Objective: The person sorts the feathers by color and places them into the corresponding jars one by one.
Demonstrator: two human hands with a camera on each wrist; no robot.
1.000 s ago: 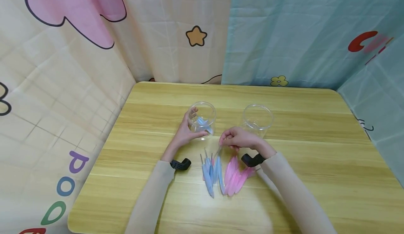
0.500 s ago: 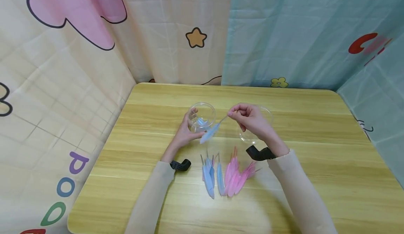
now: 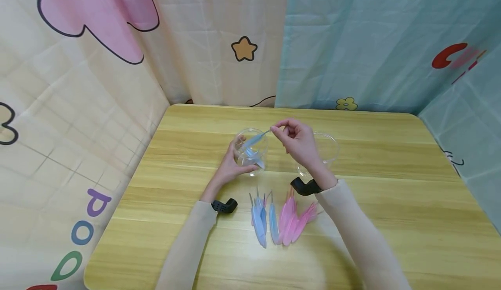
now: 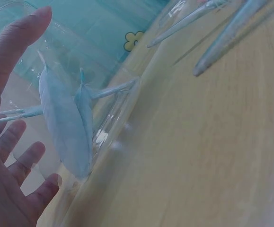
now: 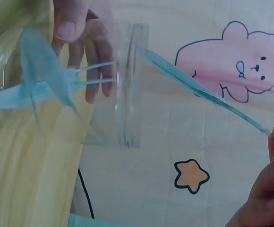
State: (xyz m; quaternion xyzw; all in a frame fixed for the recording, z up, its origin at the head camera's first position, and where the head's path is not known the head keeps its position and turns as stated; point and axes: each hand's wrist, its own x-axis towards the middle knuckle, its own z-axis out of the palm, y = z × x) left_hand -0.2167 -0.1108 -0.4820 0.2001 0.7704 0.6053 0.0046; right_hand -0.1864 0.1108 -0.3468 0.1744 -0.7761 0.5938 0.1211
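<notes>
There are blue feathers [image 3: 258, 226], pink feathers [image 3: 289, 224] and clear cups [image 5: 125, 109]. The counter [image 3: 391, 185] is yellow with wood stripes. The cream curtain [image 3: 207, 51] has an orange star [image 3: 244, 48].

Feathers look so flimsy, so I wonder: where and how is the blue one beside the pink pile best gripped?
Probably pinch the blue feather by its bare quill, from above, far side: it points away across the table, while the vane lies beside pink feathers.
</notes>
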